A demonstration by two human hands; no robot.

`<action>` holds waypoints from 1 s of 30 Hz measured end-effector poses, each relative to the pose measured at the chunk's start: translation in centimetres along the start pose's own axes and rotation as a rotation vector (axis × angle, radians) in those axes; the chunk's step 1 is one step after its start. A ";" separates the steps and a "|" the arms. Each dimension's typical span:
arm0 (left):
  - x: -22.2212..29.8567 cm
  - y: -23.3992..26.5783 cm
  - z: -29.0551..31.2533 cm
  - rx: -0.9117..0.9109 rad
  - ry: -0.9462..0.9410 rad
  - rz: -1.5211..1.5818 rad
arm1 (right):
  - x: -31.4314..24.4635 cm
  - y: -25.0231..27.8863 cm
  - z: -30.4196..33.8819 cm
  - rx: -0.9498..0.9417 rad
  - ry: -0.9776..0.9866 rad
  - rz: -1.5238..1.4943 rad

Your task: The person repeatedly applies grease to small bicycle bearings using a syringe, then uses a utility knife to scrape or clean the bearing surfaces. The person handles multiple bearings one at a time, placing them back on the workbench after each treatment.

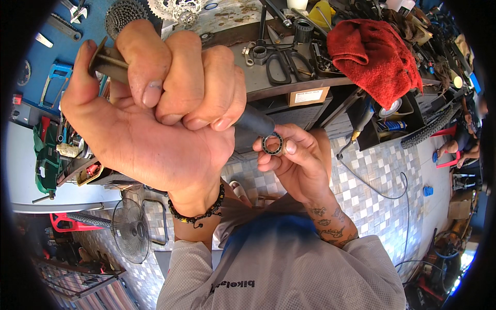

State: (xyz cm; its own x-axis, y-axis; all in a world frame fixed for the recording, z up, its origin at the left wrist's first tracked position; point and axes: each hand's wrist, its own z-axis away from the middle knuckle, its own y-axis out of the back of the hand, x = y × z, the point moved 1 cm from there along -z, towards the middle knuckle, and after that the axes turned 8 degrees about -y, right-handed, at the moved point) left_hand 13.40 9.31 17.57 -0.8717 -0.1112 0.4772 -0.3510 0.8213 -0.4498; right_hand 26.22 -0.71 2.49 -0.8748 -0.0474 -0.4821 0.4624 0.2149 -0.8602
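My left hand (191,93), raised close to the camera with a beaded bracelet at its wrist, is wrapped round a dark tube-shaped tool (254,119). A flat metal disc on a shaft (102,59) sticks out by the thumb, and the black end points down toward my right hand (302,163). Its fingertips and thumb pinch a small ball bearing (265,148), a ring with a dark inner band, its open face turned up. The tool's end lies right above the bearing; whether they touch I cannot tell. My fingers hide the tool's middle.
Ahead, a workbench (268,91) bears black-handled scissors (280,70), a red cloth (367,57) and bike sprockets (124,18). A cardboard box (308,96) sits under its edge. A fan (130,230) stands at left; a hose (380,194) crosses the checkered floor at right. Another person sits far right.
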 end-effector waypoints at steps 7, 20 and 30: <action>-0.2 0.4 -0.3 -0.016 -0.012 -0.003 | -0.3 0.3 -0.4 -0.007 0.019 0.003; -0.1 0.6 -0.4 -0.020 -0.015 0.001 | -0.6 0.1 -0.4 -0.010 0.031 0.029; -0.2 0.8 -0.3 -0.004 -0.008 0.004 | -0.8 0.1 -0.4 -0.010 0.050 0.066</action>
State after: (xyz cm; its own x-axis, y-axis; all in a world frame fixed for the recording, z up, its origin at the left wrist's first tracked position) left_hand 13.38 10.11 17.37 -0.8758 -0.1124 0.4693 -0.3463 0.8238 -0.4489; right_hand 26.87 -0.22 2.83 -0.8485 0.0158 -0.5290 0.5184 0.2261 -0.8247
